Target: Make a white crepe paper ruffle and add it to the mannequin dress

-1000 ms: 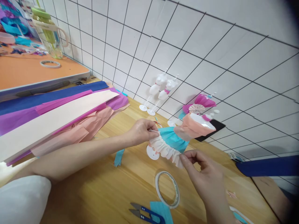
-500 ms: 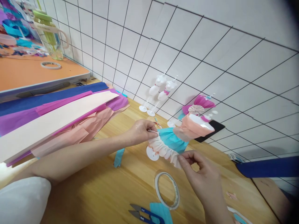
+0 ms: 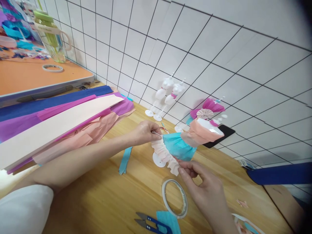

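Note:
A small white doll mannequin (image 3: 207, 128) lies tilted over the wooden table (image 3: 104, 195), wearing a peach bodice and a teal crepe skirt (image 3: 176, 146). A pale pink ruffled strip (image 3: 165, 156) runs along the skirt's hem. My left hand (image 3: 143, 132) pinches the ruffle's upper end against the skirt. My right hand (image 3: 204, 191) pinches the ruffle's lower end. The mannequin's round white base (image 3: 158, 160) shows below the ruffle.
A tape ring (image 3: 174, 197) and blue snips (image 3: 149, 222) lie near my right hand, with teal scraps (image 3: 125, 160). Stacked crepe paper sheets (image 3: 56, 120) fill the left. Two bare mannequins (image 3: 168, 92), a dressed pink one (image 3: 207, 110) and a black phone (image 3: 220, 136) stand by the tiled wall. A green bottle (image 3: 50, 34) sits on an orange table (image 3: 26, 76).
Both hands have shifted slightly left along the hem. The ruffle now sits tighter against the skirt edge, and the right hand's pinch has moved down and left.

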Demonstrator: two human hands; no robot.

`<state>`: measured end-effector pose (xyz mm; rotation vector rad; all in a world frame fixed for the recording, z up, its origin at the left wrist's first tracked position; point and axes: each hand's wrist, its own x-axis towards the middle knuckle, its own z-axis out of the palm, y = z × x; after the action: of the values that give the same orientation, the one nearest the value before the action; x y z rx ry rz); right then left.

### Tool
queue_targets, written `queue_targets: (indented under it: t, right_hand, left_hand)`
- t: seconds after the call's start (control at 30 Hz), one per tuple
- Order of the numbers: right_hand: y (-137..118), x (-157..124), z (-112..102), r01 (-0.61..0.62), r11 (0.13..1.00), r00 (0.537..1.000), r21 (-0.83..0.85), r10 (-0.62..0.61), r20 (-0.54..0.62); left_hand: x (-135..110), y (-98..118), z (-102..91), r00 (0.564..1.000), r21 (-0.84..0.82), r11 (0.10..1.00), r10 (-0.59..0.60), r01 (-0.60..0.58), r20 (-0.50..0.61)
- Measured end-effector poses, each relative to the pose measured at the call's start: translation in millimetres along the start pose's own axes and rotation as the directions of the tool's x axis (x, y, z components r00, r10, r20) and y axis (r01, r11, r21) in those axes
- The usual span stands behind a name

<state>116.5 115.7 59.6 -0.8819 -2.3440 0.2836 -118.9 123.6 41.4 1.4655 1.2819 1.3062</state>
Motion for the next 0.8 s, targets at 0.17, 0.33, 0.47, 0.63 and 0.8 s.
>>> queue_targets:
  t: [0.17, 0.33, 0.47, 0.63, 0.8]
  right_hand:
    - [-3, 0, -1, -0.039, 0.999, 0.999, 0.031, 0.04, -0.008]
    - [10, -7, -2, -0.25, 0.962, 0.968, 0.111, 0.244, 0.063]
    - [27, -12, -3, -0.356, 0.922, 0.932, 0.152, 0.337, 0.137]
    - [34, -10, -2, -0.41, 0.89, 0.912, 0.202, 0.392, 0.122]
    - [30, -7, 0, -0.412, 0.878, 0.909, 0.245, 0.38, 0.169]
  left_hand:
    - [3, 1, -3.2, 1.0, 0.015, 1.0, 0.022, -0.022, 0.013]
    - [8, 8, -10.9, 0.989, 0.022, 0.996, 0.078, -0.082, 0.123]
    - [16, 6, -13.5, 0.972, 0.042, 0.99, 0.124, -0.135, 0.199]
    - [23, -5, -14.3, 0.959, 0.068, 0.981, 0.162, -0.182, 0.231]
    - [22, -5, -18.6, 0.958, 0.093, 0.978, 0.16, -0.186, 0.239]
